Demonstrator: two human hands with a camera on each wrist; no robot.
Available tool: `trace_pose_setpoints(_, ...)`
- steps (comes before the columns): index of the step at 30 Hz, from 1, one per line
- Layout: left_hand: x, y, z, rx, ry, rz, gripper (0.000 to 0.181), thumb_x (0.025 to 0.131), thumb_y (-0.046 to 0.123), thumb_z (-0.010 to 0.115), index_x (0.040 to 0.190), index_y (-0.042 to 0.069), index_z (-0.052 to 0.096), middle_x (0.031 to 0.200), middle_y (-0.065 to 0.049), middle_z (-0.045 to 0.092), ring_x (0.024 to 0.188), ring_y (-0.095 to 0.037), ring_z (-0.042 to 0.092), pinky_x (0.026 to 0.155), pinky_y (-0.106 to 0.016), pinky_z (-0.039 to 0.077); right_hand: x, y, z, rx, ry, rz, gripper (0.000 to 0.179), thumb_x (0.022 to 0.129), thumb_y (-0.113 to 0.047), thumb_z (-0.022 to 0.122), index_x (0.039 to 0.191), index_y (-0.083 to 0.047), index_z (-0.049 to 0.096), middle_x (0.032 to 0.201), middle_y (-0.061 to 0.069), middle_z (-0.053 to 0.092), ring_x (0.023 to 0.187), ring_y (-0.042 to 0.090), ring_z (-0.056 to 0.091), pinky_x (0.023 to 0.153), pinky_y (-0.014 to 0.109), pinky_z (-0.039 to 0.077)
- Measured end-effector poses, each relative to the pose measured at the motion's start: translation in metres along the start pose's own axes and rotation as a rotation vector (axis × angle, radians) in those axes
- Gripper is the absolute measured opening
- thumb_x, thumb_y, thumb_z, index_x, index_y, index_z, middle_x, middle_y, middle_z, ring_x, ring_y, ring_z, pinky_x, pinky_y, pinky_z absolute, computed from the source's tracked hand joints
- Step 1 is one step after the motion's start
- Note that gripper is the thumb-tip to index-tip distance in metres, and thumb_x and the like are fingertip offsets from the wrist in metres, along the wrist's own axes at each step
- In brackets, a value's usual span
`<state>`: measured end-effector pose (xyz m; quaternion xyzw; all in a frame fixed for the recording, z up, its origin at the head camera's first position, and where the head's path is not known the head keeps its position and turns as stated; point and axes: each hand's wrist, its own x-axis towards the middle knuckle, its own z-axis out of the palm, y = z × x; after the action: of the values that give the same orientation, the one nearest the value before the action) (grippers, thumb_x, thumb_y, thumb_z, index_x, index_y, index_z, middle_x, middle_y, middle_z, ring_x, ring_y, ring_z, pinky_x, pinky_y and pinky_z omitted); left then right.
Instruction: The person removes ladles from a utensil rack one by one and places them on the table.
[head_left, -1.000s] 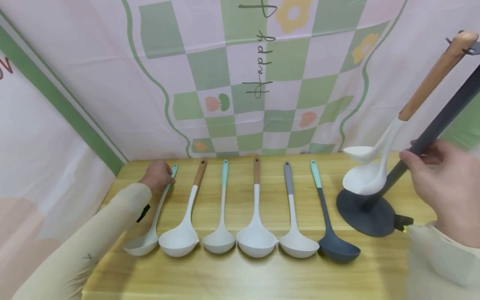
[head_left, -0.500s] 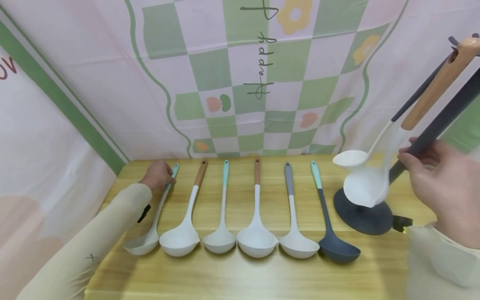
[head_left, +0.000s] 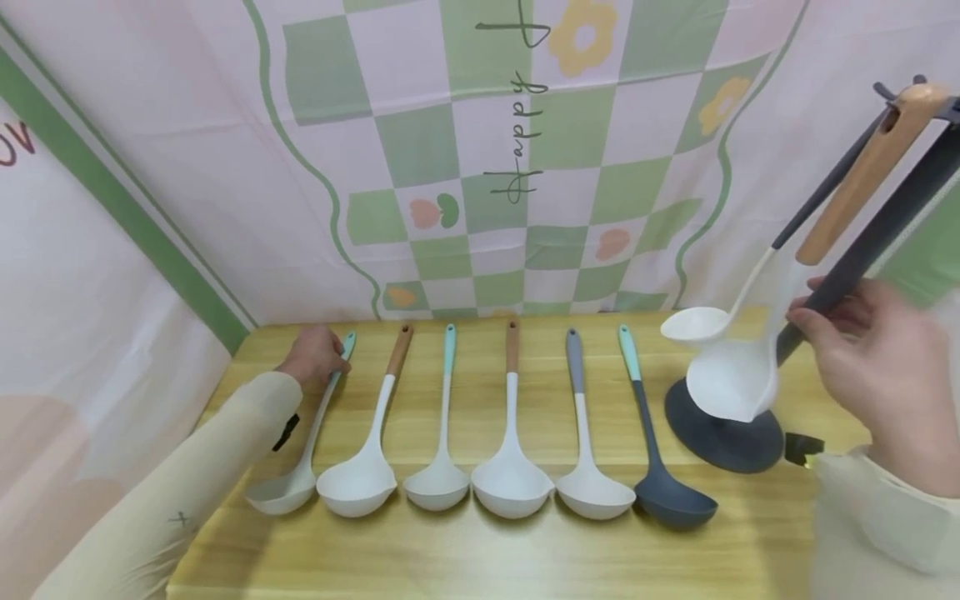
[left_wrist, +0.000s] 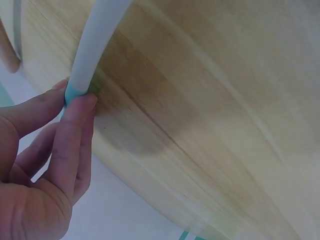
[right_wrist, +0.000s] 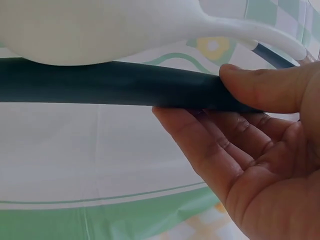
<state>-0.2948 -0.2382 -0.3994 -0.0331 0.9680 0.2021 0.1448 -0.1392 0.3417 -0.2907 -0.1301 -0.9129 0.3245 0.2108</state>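
Observation:
At the far left of the row, my left hand (head_left: pixel 311 358) pinches the turquoise handle of a white ladle (head_left: pixel 283 492), whose bowl points toward me. The left wrist view shows thumb and fingertips on the handle where it meets the white shaft (left_wrist: pixel 97 45). On the right, thumb and fingers of my right hand (head_left: pixel 877 358) grip the dark pole (right_wrist: pixel 135 85) of a ladle stand with a round base (head_left: pixel 723 446). From its top hooks hang a wooden-handled white ladle (head_left: pixel 731 379) and, behind it, a white ladle (head_left: pixel 693 324) with a dark handle.
Several ladles lie side by side on the wooden table (head_left: pixel 480 558): a wooden-handled one (head_left: pixel 356 487), a turquoise-handled one (head_left: pixel 437 487), another wooden-handled one (head_left: pixel 512 487), a grey-handled one (head_left: pixel 596 496) and a dark one (head_left: pixel 677 500). A checked cloth (head_left: pixel 487 150) hangs behind.
The stand's hanging ladles have swung round, and the dark-handled one now shows behind the wooden-handled one. The base has shifted slightly left. My left hand keeps its pinch in place.

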Motion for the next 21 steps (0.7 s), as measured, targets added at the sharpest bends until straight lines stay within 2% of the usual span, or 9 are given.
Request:
trace_pose_setpoints(1, 0.000, 0.000, 0.000, 0.010, 0.002, 0.008, 0.034, 0.091, 0.006, 0.079, 0.118, -0.011, 0.067, 0.114, -0.027, 0.072, 0.066, -0.015, 0.068, 0.065, -0.024, 0.060, 0.000, 0.001, 0.001, -0.011, -0.002, -0.003, 0.045, 0.106, -0.020, 0.060, 0.142, 0.005, 0.053, 0.101, -0.014, 0.066, 0.073, -0.032, 0.039, 0.063, -0.007, 0.036)
trace_pose_setpoints(5, -0.001, 0.003, 0.001, 0.075, 0.009, 0.040, 0.029, 0.091, 0.009, 0.080, 0.110, -0.011, 0.069, 0.095, -0.019, 0.073, 0.065, -0.014, 0.064, 0.065, -0.024, 0.058, 0.000, 0.002, 0.001, -0.064, -0.022, 0.007, 0.047, 0.108, -0.026, 0.057, 0.143, 0.004, 0.053, 0.129, 0.028, 0.068, 0.073, -0.031, 0.033, 0.061, -0.005, 0.032)
trace_pose_setpoints(7, -0.001, 0.004, 0.000, 0.116, 0.005, 0.050, 0.024, 0.092, 0.011, 0.079, 0.101, -0.009, 0.070, 0.084, -0.014, 0.070, 0.065, -0.015, 0.062, 0.064, -0.027, 0.057, 0.000, 0.003, 0.002, -0.088, -0.030, 0.019, 0.048, 0.108, -0.029, 0.055, 0.143, 0.003, 0.053, 0.130, 0.027, 0.068, 0.076, -0.024, 0.046, 0.061, -0.003, 0.031)
trace_pose_setpoints(10, -0.004, 0.009, -0.003, 0.154, 0.025, 0.104, 0.028, 0.095, 0.012, 0.074, 0.110, -0.009, 0.067, 0.095, -0.018, 0.071, 0.081, -0.026, 0.068, 0.077, -0.038, 0.062, 0.000, 0.003, 0.002, -0.093, -0.045, 0.032, 0.050, 0.109, -0.031, 0.054, 0.145, 0.003, 0.052, 0.134, 0.032, 0.066, 0.097, 0.014, 0.073, 0.060, -0.002, 0.029)
trace_pose_setpoints(12, -0.005, 0.019, -0.008, 0.197, 0.043, 0.169, 0.035, 0.099, 0.013, 0.070, 0.122, -0.011, 0.064, 0.114, -0.027, 0.071, 0.099, -0.037, 0.071, 0.091, -0.047, 0.063, 0.000, 0.003, 0.002, -0.103, -0.045, 0.035, 0.050, 0.109, -0.030, 0.053, 0.145, 0.003, 0.052, 0.135, 0.033, 0.065, 0.116, 0.044, 0.069, 0.060, -0.001, 0.028)
trace_pose_setpoints(13, -0.007, 0.027, -0.010, 0.222, 0.064, 0.214, 0.039, 0.100, 0.014, 0.069, 0.128, -0.012, 0.062, 0.123, -0.029, 0.069, 0.109, -0.041, 0.069, 0.098, -0.051, 0.061, 0.000, 0.002, 0.002, -0.106, -0.045, 0.036, 0.050, 0.109, -0.030, 0.053, 0.146, 0.004, 0.051, 0.136, 0.034, 0.065, 0.123, 0.055, 0.062, 0.059, -0.001, 0.028)
trace_pose_setpoints(15, -0.010, 0.049, -0.015, 0.249, 0.096, 0.289, 0.047, 0.103, 0.015, 0.067, 0.141, -0.010, 0.057, 0.140, -0.030, 0.063, 0.124, -0.045, 0.065, 0.106, -0.056, 0.057, 0.001, 0.002, 0.002, -0.112, -0.045, 0.039, 0.050, 0.109, -0.030, 0.052, 0.146, 0.004, 0.051, 0.136, 0.034, 0.065, 0.124, 0.057, 0.061, 0.059, 0.000, 0.027)
trace_pose_setpoints(19, -0.023, 0.107, -0.019, 0.277, 0.151, 0.426, 0.042, 0.104, 0.021, 0.067, 0.139, -0.002, 0.064, 0.137, -0.021, 0.070, 0.121, -0.036, 0.070, 0.102, -0.050, 0.061, 0.001, 0.000, 0.001, -0.117, -0.052, 0.046, 0.051, 0.109, -0.032, 0.052, 0.146, 0.003, 0.051, 0.137, 0.034, 0.065, 0.125, 0.057, 0.061, 0.057, 0.002, 0.030)
trace_pose_setpoints(21, -0.033, 0.139, -0.019, 0.258, 0.175, 0.512, 0.040, 0.104, 0.021, 0.066, 0.139, 0.001, 0.065, 0.134, -0.018, 0.072, 0.118, -0.032, 0.072, 0.098, -0.045, 0.063, 0.001, -0.001, 0.001, -0.120, -0.055, 0.052, 0.052, 0.109, -0.032, 0.052, 0.147, 0.003, 0.050, 0.137, 0.034, 0.064, 0.125, 0.057, 0.061, 0.059, 0.010, 0.045)
